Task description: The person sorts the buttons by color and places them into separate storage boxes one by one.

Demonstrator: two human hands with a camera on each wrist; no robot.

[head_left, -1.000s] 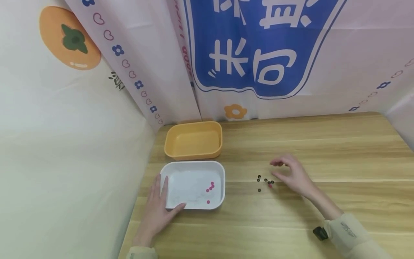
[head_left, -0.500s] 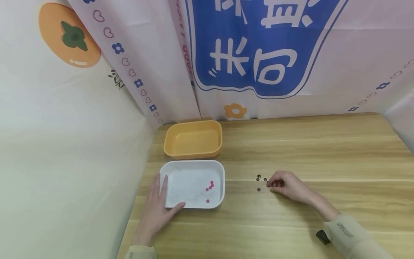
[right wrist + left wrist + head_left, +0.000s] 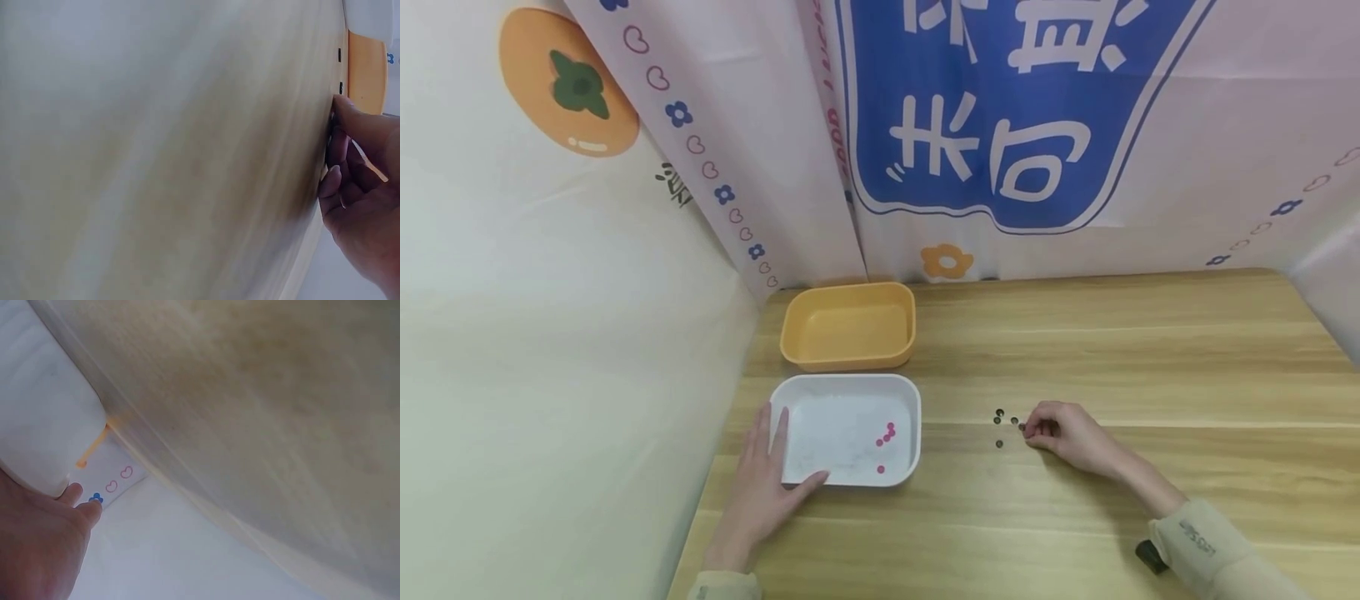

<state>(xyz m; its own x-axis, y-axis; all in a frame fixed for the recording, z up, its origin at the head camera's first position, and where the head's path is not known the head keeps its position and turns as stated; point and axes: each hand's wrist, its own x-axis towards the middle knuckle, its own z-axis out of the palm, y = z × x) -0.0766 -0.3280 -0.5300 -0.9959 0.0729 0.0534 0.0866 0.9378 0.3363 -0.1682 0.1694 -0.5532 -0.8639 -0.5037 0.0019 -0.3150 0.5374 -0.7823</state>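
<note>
Touching the white tray (image 3: 829,433): your left hand (image 3: 763,479), fingers straight and spread at its left end, thumb over the near rim; the hold is loose, unclenched.
Beside the dark discs (image 3: 1014,421): your right hand (image 3: 1067,435), fingers curled, tips drawn together low at the wooden table (image 3: 1112,333); I cannot tell whether they grasp a disc.
Scatter on the wood: the dark discs lie in a loose group between the white tray and your right hand, one set apart nearer you.
Pink discs (image 3: 887,438): five inside the white tray, toward its right side, four in a slanting row and one nearer you.
Yellow tray (image 3: 850,333): just beyond the white one, near the table's back edge.
</note>
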